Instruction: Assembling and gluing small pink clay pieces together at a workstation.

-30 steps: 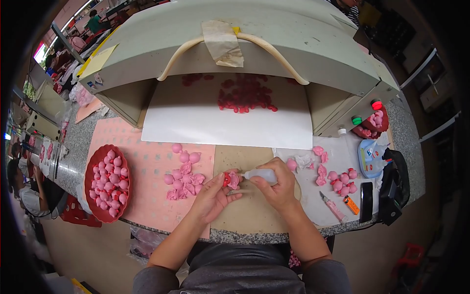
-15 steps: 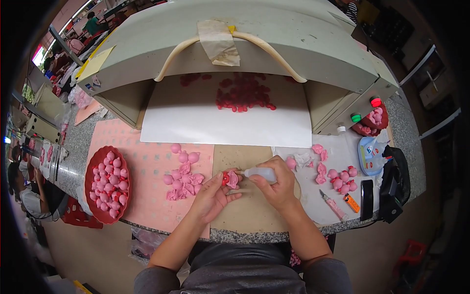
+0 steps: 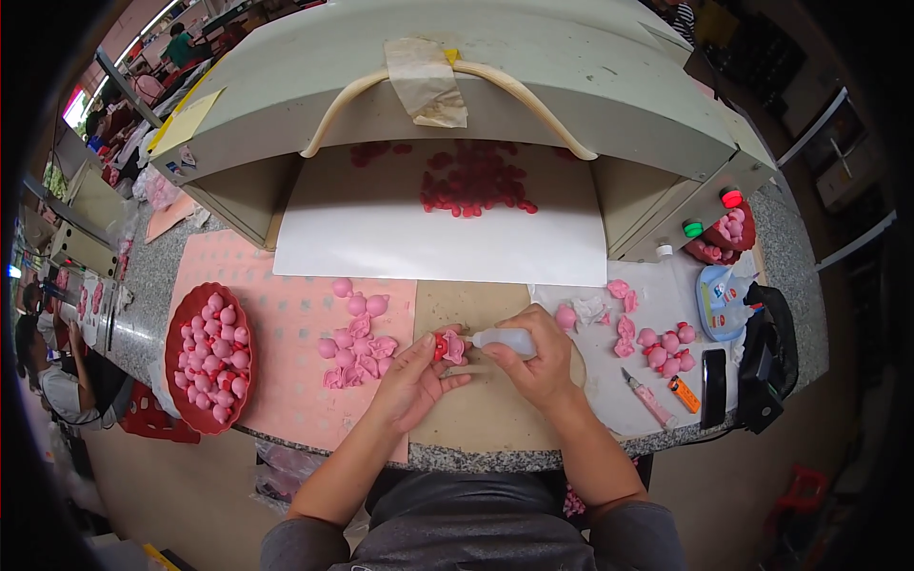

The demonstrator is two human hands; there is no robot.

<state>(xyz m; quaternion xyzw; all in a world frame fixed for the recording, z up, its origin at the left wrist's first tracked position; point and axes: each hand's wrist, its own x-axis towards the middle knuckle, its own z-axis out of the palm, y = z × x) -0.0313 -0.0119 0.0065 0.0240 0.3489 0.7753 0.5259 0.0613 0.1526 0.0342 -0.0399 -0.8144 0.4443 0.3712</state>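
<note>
On the speckled table (image 3: 162,276) before the big hooded machine (image 3: 457,86), my left hand (image 3: 411,376) pinches a small pink figure (image 3: 449,346) and my right hand (image 3: 533,357) grips a small squeeze bottle (image 3: 505,340) — nozzle at the figure — and nothing has moved since a moment ago, so the work stays in the same step.

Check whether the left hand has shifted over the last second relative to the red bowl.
No. The left hand holds the pink piece at the same spot right of the red bowl, as before.
</note>
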